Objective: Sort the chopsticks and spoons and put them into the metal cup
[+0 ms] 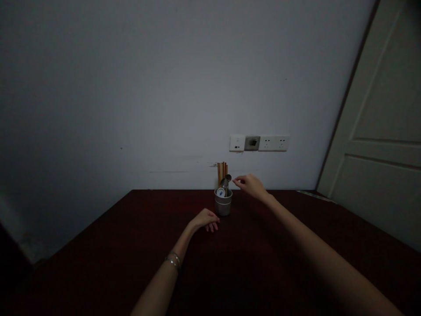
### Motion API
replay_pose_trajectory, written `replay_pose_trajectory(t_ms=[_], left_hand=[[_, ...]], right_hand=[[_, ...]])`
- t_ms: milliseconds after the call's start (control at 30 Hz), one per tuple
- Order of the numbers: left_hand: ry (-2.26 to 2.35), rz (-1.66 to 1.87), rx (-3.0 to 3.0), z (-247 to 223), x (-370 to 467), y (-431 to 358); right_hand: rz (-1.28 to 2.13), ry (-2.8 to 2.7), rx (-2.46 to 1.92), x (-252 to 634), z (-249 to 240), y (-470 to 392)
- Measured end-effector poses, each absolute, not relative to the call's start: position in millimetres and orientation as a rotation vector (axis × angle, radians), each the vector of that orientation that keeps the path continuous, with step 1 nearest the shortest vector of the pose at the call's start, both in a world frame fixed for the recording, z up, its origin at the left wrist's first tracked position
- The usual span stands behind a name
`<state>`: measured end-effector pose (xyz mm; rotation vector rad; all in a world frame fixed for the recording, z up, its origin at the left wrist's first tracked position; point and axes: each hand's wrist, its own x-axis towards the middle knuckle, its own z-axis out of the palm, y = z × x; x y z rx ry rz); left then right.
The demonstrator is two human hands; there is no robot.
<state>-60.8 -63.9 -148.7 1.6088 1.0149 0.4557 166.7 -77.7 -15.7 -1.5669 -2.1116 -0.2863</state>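
A grey metal cup stands upright on the dark red table, near the wall. Several wooden chopsticks rise from it, along with dark metal spoons and a white spoon with a blue mark. My right hand is just right of the spoons, thumb and fingertips pinched together beside the uppermost spoon bowl; whether anything is between them is too small to tell. Below and left of the cup, my left hand hovers low over the table, its fingers apart and holding nothing.
Behind the table is a pale wall with a row of sockets and switches. A panelled door stands at the right. Near the table's back right edge lies a thin, pale flat strip.
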Motion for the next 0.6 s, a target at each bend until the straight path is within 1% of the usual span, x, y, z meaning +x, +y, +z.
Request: replay_pose_trajectory(t_ms=[100,233,400,500,600], left_hand=[[1.038,0.486,1.617,-148.5,-59.8,-66.2],[1.097,0.529,1.637,-146.2,-58.3,-71.5],[1.115,0.598,1.664,-149.5,-59.1,-74.0],[1.158,0.715,1.697,-156.4,-59.1,-73.5],[1.194,0.884,1.760,-163.3,-57.8,-74.3]], right_hand=[[-0.157,-1.982,-1.553,185.8,-37.3,-87.0],[-0.028,-1.883,-1.618,206.1,-79.4,-101.6],[0.120,-1.920,-1.736,214.4,-135.2,-117.4],[0.087,-2.009,-1.693,212.5,-157.1,-121.6],[0.011,-2.042,-1.683,209.8,-166.7,-123.6]])
